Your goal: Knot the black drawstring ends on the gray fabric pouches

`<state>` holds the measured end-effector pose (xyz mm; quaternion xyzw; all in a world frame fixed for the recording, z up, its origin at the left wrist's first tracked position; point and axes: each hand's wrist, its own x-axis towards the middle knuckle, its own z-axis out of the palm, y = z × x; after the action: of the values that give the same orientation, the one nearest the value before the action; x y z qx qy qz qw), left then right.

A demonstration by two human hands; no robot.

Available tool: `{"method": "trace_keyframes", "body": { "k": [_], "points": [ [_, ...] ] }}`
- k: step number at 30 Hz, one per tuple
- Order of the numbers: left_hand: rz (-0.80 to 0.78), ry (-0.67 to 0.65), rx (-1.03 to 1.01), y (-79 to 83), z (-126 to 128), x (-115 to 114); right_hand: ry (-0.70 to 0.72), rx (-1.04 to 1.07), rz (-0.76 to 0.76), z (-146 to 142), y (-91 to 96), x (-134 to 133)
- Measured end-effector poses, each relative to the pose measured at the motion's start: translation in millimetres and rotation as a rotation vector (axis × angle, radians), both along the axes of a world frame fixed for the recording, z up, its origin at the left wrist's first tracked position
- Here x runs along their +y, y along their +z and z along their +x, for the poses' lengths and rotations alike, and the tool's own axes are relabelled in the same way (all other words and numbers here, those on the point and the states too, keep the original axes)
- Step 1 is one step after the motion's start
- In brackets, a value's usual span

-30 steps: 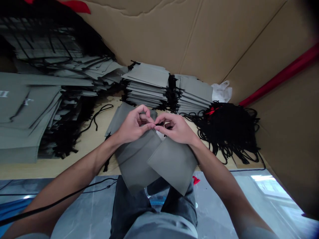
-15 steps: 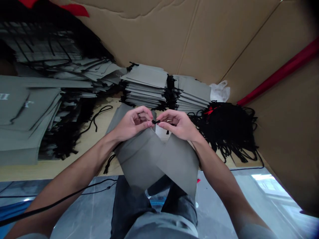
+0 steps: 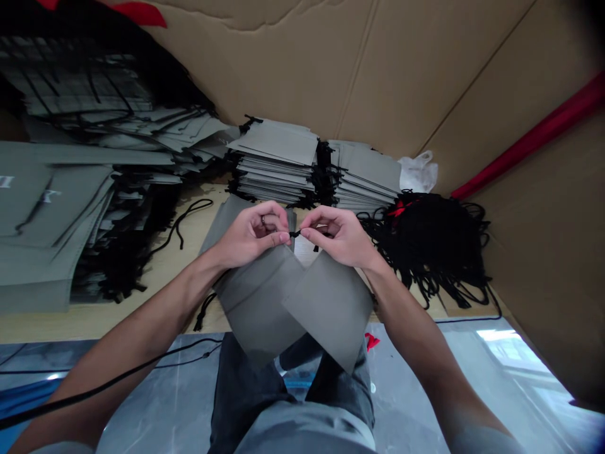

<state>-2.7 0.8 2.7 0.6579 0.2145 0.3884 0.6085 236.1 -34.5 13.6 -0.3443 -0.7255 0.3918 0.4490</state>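
Right pouch swung outward | left hand, right hand fingers pinching black cord

I see two pouch stacks at the back of the worktop; the cord heap lies to their right, the bigger pile on the left.

No legible text. White printed marks appear on the large grey fabric bags stacked at the left edge, but they are too small and cropped to read.
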Motion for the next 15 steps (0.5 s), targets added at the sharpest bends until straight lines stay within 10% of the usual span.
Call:
{"method": "trace_keyframes", "body": {
  "k": [15],
  "points": [
    [0.019,-0.147,-0.053,-4.9,0.1,-4.3,0.235,0.079,-0.147,-8.8,-6.4,1.5]
  ]
}}
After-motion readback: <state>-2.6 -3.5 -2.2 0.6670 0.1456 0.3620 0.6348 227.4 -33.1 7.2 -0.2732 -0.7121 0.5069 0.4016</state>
